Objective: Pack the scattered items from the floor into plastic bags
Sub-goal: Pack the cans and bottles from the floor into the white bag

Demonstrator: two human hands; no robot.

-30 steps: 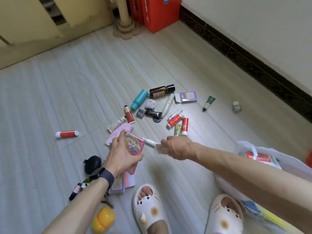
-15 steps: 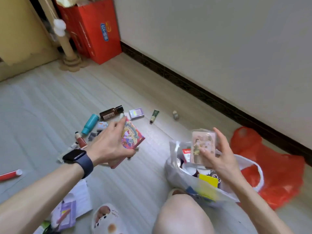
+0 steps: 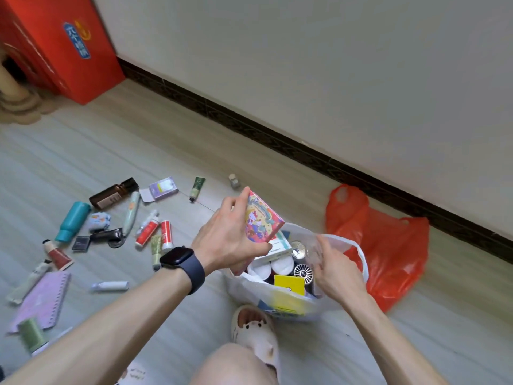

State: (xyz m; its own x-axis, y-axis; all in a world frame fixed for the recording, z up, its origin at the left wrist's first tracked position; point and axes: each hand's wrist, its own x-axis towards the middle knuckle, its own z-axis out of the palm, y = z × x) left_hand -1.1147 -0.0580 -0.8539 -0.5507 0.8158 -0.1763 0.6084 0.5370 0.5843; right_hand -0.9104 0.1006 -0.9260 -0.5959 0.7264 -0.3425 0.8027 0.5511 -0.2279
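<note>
My left hand (image 3: 230,240), a dark watch on its wrist, grips a colourful cartoon box (image 3: 262,220) tilted just above the left side of the white plastic bag (image 3: 249,287). The bag stands open on the floor and holds several items, among them a yellow card (image 3: 288,284) and round tins. My right hand (image 3: 336,268) hovers at the bag's right rim with its fingers loosely spread, and I see nothing held in it. Scattered on the floor to the left lie a brown bottle (image 3: 113,191), a teal bottle (image 3: 72,225), red-and-white tubes (image 3: 166,234) and a purple notebook (image 3: 41,298).
A red plastic bag (image 3: 388,245) lies flat behind the white one, near the dark skirting. A red carton (image 3: 63,45) stands in the far left corner. A purple box (image 3: 163,188), a green tube (image 3: 197,187) and a small jar (image 3: 234,181) lie farther out. My slippered foot (image 3: 255,329) touches the bag.
My left hand carried the cartoon box from the floor pile over to the bag's mouth. The pinkish pack my right hand held half a second ago is gone from it.
</note>
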